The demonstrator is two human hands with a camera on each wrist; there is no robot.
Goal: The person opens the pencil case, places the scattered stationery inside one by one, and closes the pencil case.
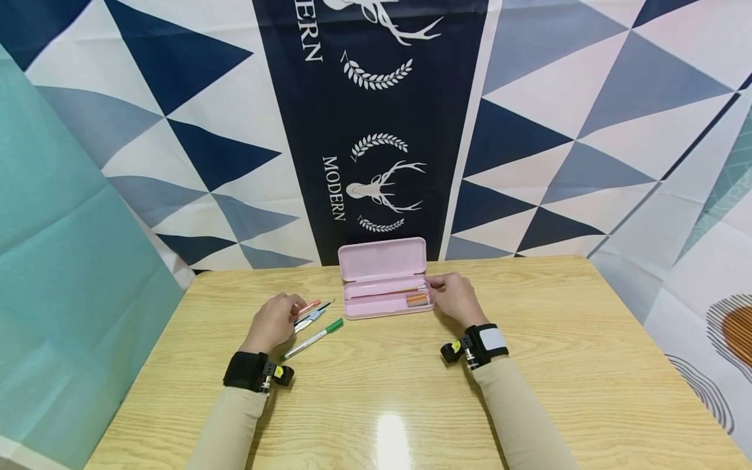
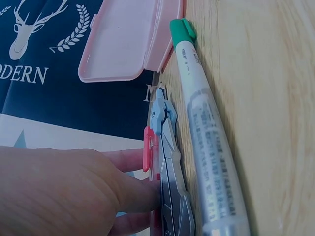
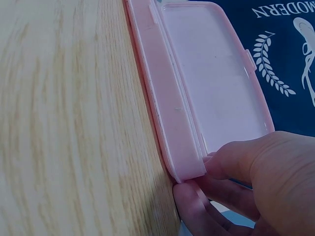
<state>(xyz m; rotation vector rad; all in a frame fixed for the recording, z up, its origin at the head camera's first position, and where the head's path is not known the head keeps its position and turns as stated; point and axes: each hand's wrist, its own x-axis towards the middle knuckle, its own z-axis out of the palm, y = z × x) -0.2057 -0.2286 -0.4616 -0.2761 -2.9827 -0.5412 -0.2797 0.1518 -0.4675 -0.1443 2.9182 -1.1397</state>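
My left hand (image 1: 271, 323) is at the left group of stationery, with thumb and fingers pinching a red pen (image 2: 146, 150). Right beside that pen lies a silver and light-blue drawing compass (image 2: 172, 162), and a dark pencil (image 1: 326, 305) shows near it. A marker with a green cap (image 1: 314, 341) lies just in front. My right hand (image 1: 458, 299) grips the right end of an open pink pencil case (image 1: 383, 261), thumb at the rim and fingers against the outside. Inside the case are a thin pencil (image 1: 384, 294) and an orange-sleeved eraser (image 1: 417, 300).
The case stands at the far edge of the wooden table (image 1: 364, 378), its lid raised near the patterned backdrop (image 1: 376, 117). A teal cloth (image 1: 70, 274) hangs along the left side. Each wrist wears a black strap with a small camera.
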